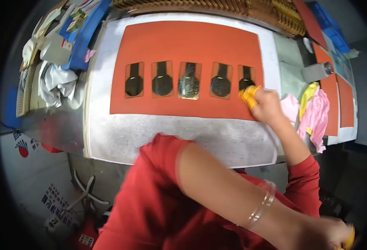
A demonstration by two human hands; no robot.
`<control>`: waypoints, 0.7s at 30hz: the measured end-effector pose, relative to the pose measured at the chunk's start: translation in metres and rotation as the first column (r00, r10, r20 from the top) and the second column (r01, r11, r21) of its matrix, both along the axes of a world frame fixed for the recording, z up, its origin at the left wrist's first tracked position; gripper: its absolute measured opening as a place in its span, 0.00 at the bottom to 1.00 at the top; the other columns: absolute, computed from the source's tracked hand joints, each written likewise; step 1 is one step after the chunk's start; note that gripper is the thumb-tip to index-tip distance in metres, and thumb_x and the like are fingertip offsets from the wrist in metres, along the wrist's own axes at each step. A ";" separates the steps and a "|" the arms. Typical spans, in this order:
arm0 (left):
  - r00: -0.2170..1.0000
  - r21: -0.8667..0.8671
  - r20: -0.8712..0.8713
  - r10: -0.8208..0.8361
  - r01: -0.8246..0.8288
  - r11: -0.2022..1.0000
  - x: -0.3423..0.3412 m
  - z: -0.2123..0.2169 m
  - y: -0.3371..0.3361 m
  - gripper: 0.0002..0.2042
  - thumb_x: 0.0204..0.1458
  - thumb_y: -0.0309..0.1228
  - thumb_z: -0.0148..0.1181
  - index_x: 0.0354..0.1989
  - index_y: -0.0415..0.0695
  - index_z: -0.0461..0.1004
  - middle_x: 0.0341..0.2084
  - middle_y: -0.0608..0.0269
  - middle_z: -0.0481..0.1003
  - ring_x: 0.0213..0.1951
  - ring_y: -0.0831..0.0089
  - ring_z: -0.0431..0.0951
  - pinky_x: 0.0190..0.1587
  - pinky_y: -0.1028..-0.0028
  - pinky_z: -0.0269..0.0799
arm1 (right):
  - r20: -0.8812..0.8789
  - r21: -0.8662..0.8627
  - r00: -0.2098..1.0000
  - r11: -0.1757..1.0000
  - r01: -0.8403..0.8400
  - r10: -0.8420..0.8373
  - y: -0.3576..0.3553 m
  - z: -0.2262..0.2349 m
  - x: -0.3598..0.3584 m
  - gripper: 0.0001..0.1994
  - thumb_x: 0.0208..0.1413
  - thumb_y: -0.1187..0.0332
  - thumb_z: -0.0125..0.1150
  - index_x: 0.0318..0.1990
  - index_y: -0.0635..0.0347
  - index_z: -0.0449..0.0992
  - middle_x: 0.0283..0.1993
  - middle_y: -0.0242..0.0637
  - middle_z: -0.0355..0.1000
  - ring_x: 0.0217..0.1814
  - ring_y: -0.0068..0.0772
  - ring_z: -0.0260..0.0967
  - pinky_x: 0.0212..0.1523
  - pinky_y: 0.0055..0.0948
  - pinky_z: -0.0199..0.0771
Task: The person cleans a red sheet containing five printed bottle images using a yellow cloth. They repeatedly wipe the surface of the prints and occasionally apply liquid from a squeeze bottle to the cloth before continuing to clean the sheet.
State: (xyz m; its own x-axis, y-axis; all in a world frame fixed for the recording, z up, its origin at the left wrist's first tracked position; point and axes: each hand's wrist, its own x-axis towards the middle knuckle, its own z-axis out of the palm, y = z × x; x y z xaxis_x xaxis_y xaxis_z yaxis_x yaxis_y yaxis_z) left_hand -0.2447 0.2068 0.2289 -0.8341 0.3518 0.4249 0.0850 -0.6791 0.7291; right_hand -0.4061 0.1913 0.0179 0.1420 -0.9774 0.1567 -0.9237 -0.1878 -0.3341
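Note:
Several thin rectangular plates, each with a black round-ended shape and a small pale mark, lie in a row on an orange sheet (183, 110); one is the middle plate (189, 81). At the right end of the row, my right hand (265, 106) has yellow covers on its fingertips. Its fingers are pressed together at the lower edge of the rightmost plate (247, 75), hiding that part. My left arm crosses in front of my body. Down at the lower right is my left hand (335, 233), blurred, with a yellow fingertip cover; its fingers are mostly hidden.
Along the back stands a long rack of brownish-gold pieces (217, 9). A blue bin (81, 48) and a white cloth (57, 83) are at left. On the right are a clear bottle (317, 71), a pink cloth (315, 112) and more orange sheets (328, 100).

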 end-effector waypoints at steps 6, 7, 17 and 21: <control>0.640 -0.720 -0.213 0.739 -0.614 0.324 0.097 -0.119 -0.033 0.24 0.45 0.28 0.63 0.52 0.40 0.66 0.41 0.55 0.69 0.43 0.62 0.71 0.47 0.69 0.66 | 0.373 0.014 0.928 1.000 0.000 -0.006 0.005 0.046 0.004 0.06 0.51 0.70 0.59 0.33 0.62 0.76 0.24 0.43 0.72 0.23 0.36 0.70 0.26 0.31 0.69; 0.496 -0.727 -0.276 0.823 -0.668 0.158 0.128 -0.128 -0.046 0.24 0.46 0.28 0.62 0.53 0.40 0.66 0.41 0.57 0.70 0.43 0.64 0.71 0.47 0.70 0.66 | 0.526 0.015 0.850 1.000 0.012 -0.019 -0.004 0.065 0.006 0.05 0.53 0.72 0.58 0.35 0.63 0.75 0.25 0.36 0.72 0.24 0.23 0.67 0.27 0.23 0.68; -0.729 -0.406 -0.637 0.249 0.042 -0.913 0.357 -0.158 -0.166 0.29 0.47 0.31 0.64 0.57 0.36 0.60 0.49 0.53 0.66 0.53 0.63 0.66 0.56 0.68 0.58 | 0.892 0.245 -0.291 0.910 -0.333 -0.347 -0.168 0.150 0.191 0.07 0.59 0.64 0.49 0.39 0.54 0.71 0.21 0.27 0.65 0.15 0.19 0.58 0.11 0.20 0.54; -0.712 -0.407 -0.642 0.283 0.004 -0.913 0.351 -0.152 -0.219 0.36 0.42 0.37 0.69 0.56 0.31 0.57 0.54 0.44 0.62 0.57 0.54 0.62 0.59 0.65 0.56 | 0.859 -0.060 -0.440 0.802 -0.594 -0.262 -0.253 0.142 0.261 0.12 0.61 0.62 0.46 0.25 0.54 0.67 0.18 0.27 0.60 0.14 0.21 0.52 0.13 0.22 0.53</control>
